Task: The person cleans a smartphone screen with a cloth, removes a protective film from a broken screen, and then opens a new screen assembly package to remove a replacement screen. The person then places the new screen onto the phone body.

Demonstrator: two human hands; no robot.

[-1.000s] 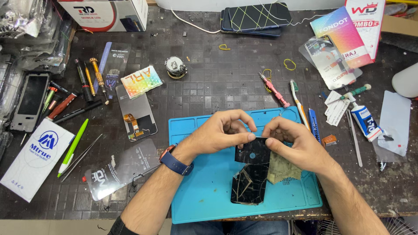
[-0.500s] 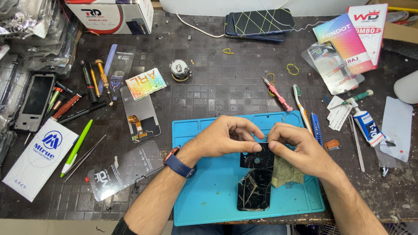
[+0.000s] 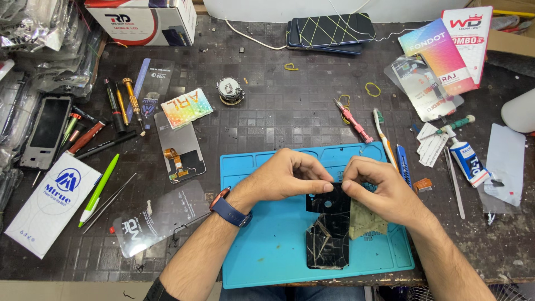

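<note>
The work surface is a dark, grid-textured table (image 3: 290, 111), worn and dusty, with a pale strip of front edge below the forearms. A blue rectangular silicone work mat (image 3: 267, 245) lies on it directly under both hands.

The left hand (image 3: 284, 177), with a dark blue wristband (image 3: 229, 209) on its wrist, pinches the upper left edge of a black cracked phone panel (image 3: 329, 234) between thumb and fingertips. The right hand (image 3: 379, 187) pinches the upper right edge of the same panel, fingers curled. The two hands are close together, fingertips nearly meeting over the panel's top end. The panel rests on the mat, its lower part extending toward the person from between the hands. A yellow-green cleaning cloth (image 3: 368, 226) lies under the right palm, touching the panel's right side.

Left of the left hand lie a grey display module with an orange flex cable (image 3: 179, 147), a clear plastic screen-protector sleeve (image 3: 159, 217), a green pen (image 3: 99, 189) and a white flat box (image 3: 47, 203). Beyond the hands lie a stack of dark phones bound with yellow-green bands (image 3: 331, 30) and a small round metal tool (image 3: 229, 90). Right of the right hand lie a pink-handled tool (image 3: 352, 120), a toothbrush (image 3: 384, 139), a white glue tube (image 3: 468, 161) and metal tweezers (image 3: 455, 181).
</note>
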